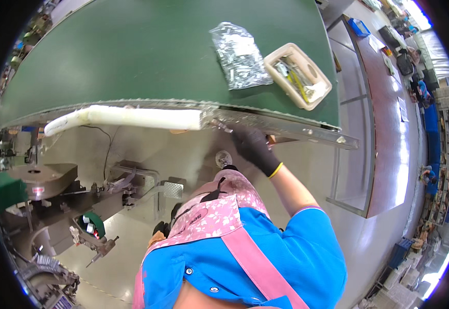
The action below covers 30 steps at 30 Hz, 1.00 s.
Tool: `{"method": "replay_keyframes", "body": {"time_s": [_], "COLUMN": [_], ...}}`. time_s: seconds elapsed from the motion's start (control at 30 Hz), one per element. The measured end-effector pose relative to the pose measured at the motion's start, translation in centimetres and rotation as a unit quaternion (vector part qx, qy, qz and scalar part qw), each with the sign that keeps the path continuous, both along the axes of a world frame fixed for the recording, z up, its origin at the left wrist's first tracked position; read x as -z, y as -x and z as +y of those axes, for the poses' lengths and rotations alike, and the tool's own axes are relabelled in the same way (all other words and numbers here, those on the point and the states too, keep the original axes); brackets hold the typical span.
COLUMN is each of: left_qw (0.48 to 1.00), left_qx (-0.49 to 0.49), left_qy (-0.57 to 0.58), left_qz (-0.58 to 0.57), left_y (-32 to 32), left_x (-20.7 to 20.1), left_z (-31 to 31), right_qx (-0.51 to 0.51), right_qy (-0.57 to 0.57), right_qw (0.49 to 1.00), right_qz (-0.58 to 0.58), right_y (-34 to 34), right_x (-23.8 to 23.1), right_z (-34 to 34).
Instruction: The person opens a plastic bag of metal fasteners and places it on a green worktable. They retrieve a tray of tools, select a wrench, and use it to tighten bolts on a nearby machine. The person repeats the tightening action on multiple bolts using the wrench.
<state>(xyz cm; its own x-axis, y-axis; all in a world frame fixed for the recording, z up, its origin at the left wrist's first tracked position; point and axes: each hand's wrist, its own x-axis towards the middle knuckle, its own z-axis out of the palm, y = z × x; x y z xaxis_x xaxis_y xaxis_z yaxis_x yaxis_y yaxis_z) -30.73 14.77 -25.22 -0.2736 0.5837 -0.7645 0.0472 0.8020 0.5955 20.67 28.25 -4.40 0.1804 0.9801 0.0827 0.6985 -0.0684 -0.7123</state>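
Note:
My right hand (pixel 253 147), in a black glove with a yellow cuff, is closed at the front edge of the green table (pixel 132 56). A short, silvery rod-like piece (pixel 221 125) sticks out of its fingers toward the left; its exact kind is not clear. That piece points at the end of a long white roll or tube (pixel 142 117), which lies along the metal rail (pixel 307 133) at the table's edge. Low by my left side, a dark gloved shape, seemingly my left hand (pixel 161 227), shows only in part, its fingers hidden against the pink apron.
On the table lie a clear plastic bag (pixel 240 55) of small metal parts and a beige tray (pixel 320 95) with tools. Grey machinery (pixel 44 177) stands on the left, with a foot pedal (pixel 173 190) near my feet. A brown-topped bench (pixel 384 118) runs along the right.

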Motion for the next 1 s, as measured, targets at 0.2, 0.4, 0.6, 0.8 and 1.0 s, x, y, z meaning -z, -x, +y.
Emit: {"method": "replay_keyframes", "body": {"time_s": [0.2, 0.4, 0.6, 0.8, 1.0], "left_qw": [0.996, 0.975, 0.961, 0.947, 0.930], "left_qx": [0.034, 0.209, 0.274, 0.316, 0.364], "left_qy": [0.009, -0.003, 0.024, 0.033, 0.022], "left_qz": [-0.086, -0.071, 0.004, 0.044, 0.050], "left_y": [-18.0, -29.7, -35.1, -39.6, -46.0], "left_x": [-4.1, -6.6, -6.3, -6.5, -5.4], "left_z": [13.3, 19.7, 23.0, 28.6, 38.6], "right_qx": [0.142, 0.166, 0.130, 0.082, 0.112], "right_qy": [-0.033, -0.006, -0.059, 0.065, 0.180], "right_qw": [0.981, 0.953, 0.952, 0.967, 0.946], "right_qz": [-0.131, -0.255, -0.269, -0.233, -0.244], "right_y": [-24.3, -40.1, -45.2, -46.6, -47.7], "right_x": [-4.0, -2.4, -0.1, 1.6, 1.9], "right_z": [5.0, 9.5, 12.3, 12.3, 15.0]}}
